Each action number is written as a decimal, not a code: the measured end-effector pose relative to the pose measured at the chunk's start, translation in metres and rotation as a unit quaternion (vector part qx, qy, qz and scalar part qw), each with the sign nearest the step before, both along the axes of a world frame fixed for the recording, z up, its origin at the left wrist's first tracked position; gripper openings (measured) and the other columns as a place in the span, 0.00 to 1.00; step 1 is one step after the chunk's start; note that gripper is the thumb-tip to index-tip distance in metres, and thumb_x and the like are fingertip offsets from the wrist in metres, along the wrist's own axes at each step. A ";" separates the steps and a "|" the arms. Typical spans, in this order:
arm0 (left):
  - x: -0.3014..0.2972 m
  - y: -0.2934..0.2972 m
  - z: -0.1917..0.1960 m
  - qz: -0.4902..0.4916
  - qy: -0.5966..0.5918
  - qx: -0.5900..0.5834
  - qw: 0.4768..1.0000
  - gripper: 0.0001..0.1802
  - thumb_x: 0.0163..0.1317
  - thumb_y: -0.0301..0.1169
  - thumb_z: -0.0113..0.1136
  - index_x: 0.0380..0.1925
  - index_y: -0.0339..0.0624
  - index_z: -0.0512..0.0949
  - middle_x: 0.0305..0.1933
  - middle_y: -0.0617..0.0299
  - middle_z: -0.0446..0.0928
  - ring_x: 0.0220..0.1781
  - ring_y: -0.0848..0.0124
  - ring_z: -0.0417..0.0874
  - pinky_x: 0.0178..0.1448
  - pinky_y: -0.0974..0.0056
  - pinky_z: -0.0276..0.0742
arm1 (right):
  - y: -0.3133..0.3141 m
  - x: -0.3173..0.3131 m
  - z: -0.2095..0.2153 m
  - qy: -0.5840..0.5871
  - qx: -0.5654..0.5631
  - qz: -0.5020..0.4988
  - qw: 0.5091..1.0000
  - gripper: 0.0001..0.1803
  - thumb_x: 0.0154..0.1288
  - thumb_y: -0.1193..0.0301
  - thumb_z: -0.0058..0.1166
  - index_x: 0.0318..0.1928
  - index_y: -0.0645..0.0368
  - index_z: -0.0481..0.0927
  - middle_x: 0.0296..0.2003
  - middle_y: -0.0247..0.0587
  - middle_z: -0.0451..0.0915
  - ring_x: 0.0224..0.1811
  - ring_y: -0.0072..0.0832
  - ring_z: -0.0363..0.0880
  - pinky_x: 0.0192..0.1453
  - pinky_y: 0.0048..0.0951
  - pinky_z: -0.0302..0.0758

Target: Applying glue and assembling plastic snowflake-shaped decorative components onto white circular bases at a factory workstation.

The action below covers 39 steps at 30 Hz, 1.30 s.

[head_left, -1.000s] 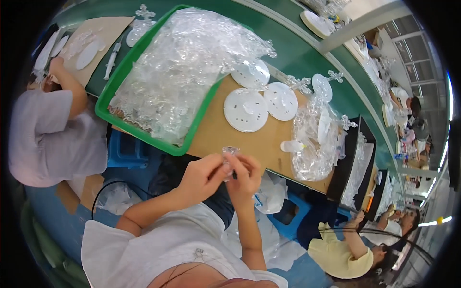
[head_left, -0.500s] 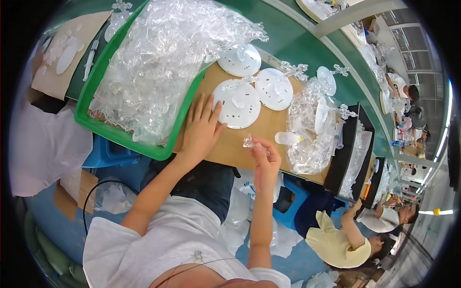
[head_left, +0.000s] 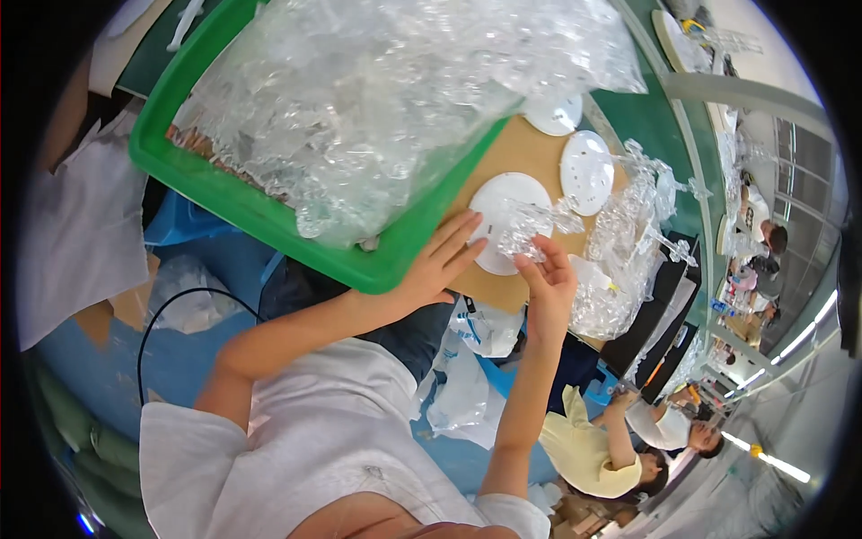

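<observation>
My left hand [head_left: 426, 274] lies open beside the green crate, its stretched fingertips at the near left rim of a white round disc [head_left: 505, 193] with small holes. Above this disc is a clear, faceted plastic piece [head_left: 523, 232]. My right hand [head_left: 549, 286] is closed in a pinch at the piece's near end; the exact grip is partly hidden by the fingers. Two more white discs, one farther right [head_left: 585, 175] and one farther back [head_left: 555, 117], rest on the brown board.
A green crate [head_left: 382, 269] heaped with clear plastic bags [head_left: 377, 117] takes up the left and middle. More clear wrapped parts [head_left: 620, 251] lie at the right, by a black bin [head_left: 642, 310]. A co-worker in a yellow top [head_left: 593, 449] sits to the right.
My view has shifted, so the crate looks larger and nearer. My right hand has come from the bare board to the nearest disc. My left hand stays open at that disc's rim.
</observation>
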<state>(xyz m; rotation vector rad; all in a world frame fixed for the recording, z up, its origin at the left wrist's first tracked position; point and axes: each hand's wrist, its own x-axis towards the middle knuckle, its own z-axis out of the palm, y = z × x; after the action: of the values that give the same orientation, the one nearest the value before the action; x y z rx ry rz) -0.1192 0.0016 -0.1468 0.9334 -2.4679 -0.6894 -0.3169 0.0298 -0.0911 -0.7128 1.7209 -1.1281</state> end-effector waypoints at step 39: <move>-0.030 0.042 -0.086 0.046 0.063 -0.082 0.994 0.21 0.64 0.34 0.49 0.57 0.44 0.73 0.63 0.50 0.69 0.65 0.54 0.68 0.66 0.49 0.65 | 0.009 0.043 -0.011 0.174 -0.047 -0.096 0.979 0.19 0.60 0.83 0.57 0.53 0.70 0.72 0.38 0.42 0.82 0.41 0.22 0.80 0.47 0.20 0.76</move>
<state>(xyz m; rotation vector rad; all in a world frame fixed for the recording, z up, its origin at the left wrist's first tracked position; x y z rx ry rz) -0.1496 0.0434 -0.2329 0.9057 -2.3153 -0.4897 -0.2739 0.0390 -0.1026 -0.8556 2.0783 -1.2800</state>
